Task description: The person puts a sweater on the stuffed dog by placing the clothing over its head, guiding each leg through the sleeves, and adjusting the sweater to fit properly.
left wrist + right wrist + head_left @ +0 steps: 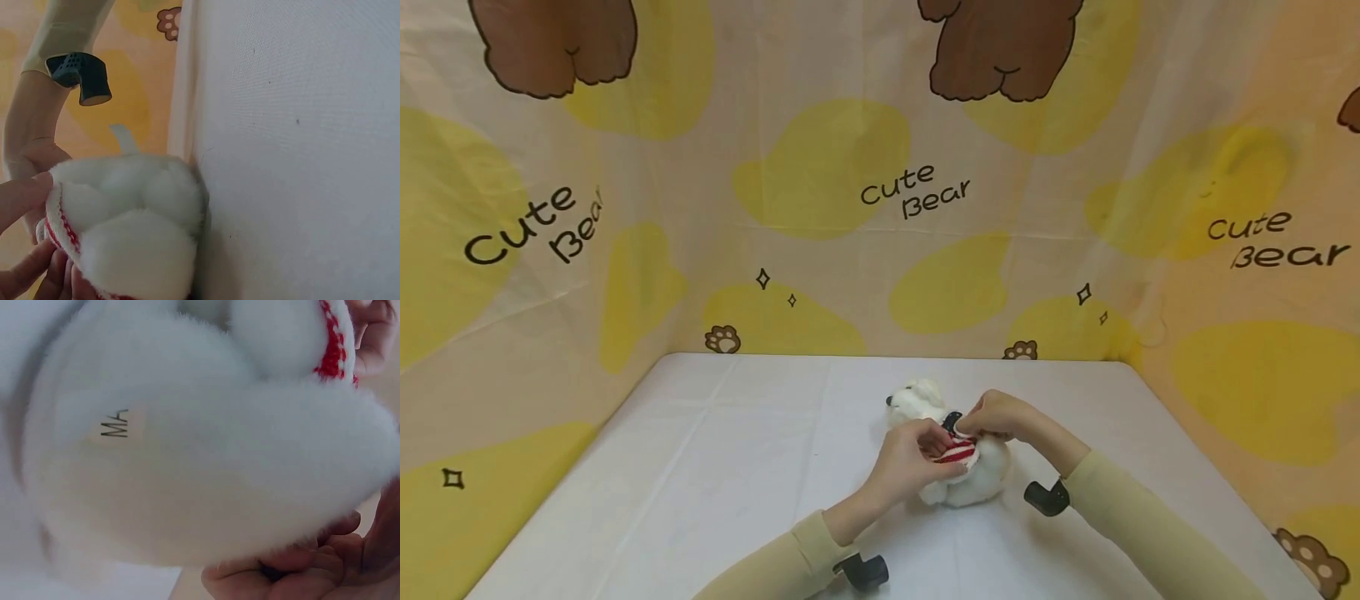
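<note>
A white plush dog (985,482) sits on the table, its head toward the far left. It wears a red-and-white striped knit sweater (958,452) with a black piece (952,421) at the upper back. My left hand (901,458) holds the sweater's side, thumb and fingers bent around the cloth. From the far side, my right hand (1000,414) pinches the garment near the black piece; the exact fingertip contact is partly hidden. In the right wrist view the plush's furry rear fills the middle, and a pale label (119,425) with printed letters sticks out.
A white-covered table (737,467) lies under the toy. Behind and at both sides hang cloth walls (820,183) printed with yellow patches, bears and lettering. Black wrist-worn camera mounts (1047,498) project below both sleeves, near the table.
</note>
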A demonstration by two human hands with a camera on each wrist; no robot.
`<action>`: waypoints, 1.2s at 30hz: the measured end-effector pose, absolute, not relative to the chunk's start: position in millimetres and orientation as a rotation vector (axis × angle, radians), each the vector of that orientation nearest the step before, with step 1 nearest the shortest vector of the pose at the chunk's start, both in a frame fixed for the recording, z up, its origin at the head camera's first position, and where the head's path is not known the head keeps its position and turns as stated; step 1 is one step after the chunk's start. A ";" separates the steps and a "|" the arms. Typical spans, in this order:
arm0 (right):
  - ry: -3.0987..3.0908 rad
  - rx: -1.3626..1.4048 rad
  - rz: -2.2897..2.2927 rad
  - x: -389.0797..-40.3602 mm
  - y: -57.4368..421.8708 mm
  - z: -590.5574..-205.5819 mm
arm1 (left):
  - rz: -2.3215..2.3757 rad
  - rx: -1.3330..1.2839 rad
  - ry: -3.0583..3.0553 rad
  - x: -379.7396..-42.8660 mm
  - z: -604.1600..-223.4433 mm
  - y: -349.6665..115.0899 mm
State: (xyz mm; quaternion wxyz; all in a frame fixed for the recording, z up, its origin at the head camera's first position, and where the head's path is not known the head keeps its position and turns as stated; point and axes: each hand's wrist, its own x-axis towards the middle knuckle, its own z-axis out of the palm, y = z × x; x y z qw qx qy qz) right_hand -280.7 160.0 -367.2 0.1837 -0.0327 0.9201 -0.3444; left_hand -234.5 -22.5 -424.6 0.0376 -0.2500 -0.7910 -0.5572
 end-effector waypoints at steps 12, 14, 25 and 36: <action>2.468 -0.050 -1.038 -287.6 164.6 -368.2 | -1.711 -0.806 -2.446 -241.2 -430.3 -26.2; 2.436 -0.043 -1.066 -288.6 165.0 -368.6 | -1.711 -0.837 -2.490 -242.6 -430.3 -27.9; 2.317 -0.024 -1.182 -291.6 168.2 -370.8 | -1.439 -1.129 -2.721 -244.2 -421.9 -37.6; 2.335 -0.004 -1.193 -290.6 166.8 -375.1 | -1.131 -1.222 -2.817 -247.8 -417.5 -47.3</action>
